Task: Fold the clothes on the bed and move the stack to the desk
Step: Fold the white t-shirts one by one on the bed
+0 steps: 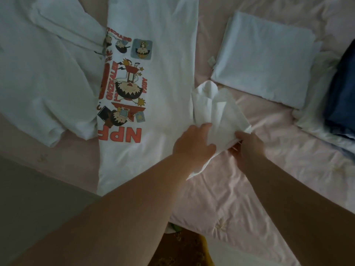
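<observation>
A white printed T-shirt [153, 77] lies spread along the pink bed [240, 189], its near hem close to the bed's near edge, where the cover drops away at the lower left. Its right sleeve [217, 110] is bunched and lifted off the cover. The left hand [192, 144] holds the sleeve at the shirt's right edge, fingers curled into the cloth; the right hand [247, 144] pinches the sleeve's outer end just beside it. To the right and near side of the hands the cover lies bare, wrinkled and open. On the far left a loose white garment [38, 73] overlaps the printed shirt's left edge. Far right of the sleeve sits a folded white garment [265, 60], almost touching the sleeve's tip. At the right edge a folded dark blue garment [342, 93] rests on pale cloth [315, 104].
</observation>
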